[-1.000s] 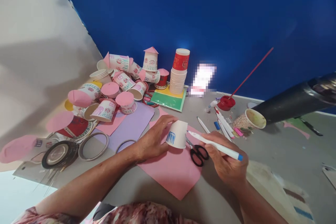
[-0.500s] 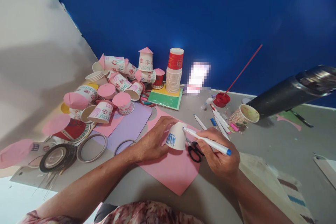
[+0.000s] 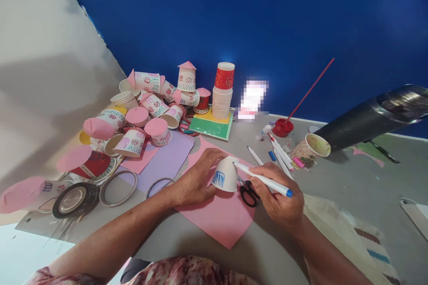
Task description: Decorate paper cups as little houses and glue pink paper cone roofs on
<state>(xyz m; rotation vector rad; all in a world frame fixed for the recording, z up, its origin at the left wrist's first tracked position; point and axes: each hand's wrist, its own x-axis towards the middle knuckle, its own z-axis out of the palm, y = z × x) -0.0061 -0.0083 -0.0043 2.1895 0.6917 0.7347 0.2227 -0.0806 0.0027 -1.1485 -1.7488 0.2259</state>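
Note:
My left hand point(image 3: 199, 178) is closed round the left side of a white paper cup point(image 3: 230, 178), which is held upside down above pink paper point(image 3: 222, 222). Blue marker strokes cover part of the cup's left side. In my right hand point(image 3: 281, 196) is a white marker point(image 3: 264, 179) with a blue end, gripped like a pen. Its tip is at the cup's upper right side; whether it touches cannot be told. Black-handled scissors point(image 3: 249, 193) lie on the pink paper, partly behind my right hand.
Paper cups with pink paper tops point(image 3: 133, 142) are heaped at the left, near rolls of tape point(image 3: 72, 200). A tall cup stack point(image 3: 222, 98) stands at the back. Rightward are loose markers point(image 3: 280, 153), a patterned cup point(image 3: 309, 147), a red pot point(image 3: 282, 128) and a dark flask point(image 3: 361, 118).
Both hands, the cup and the marker hold nearly the same place. The whole view has shifted very slightly.

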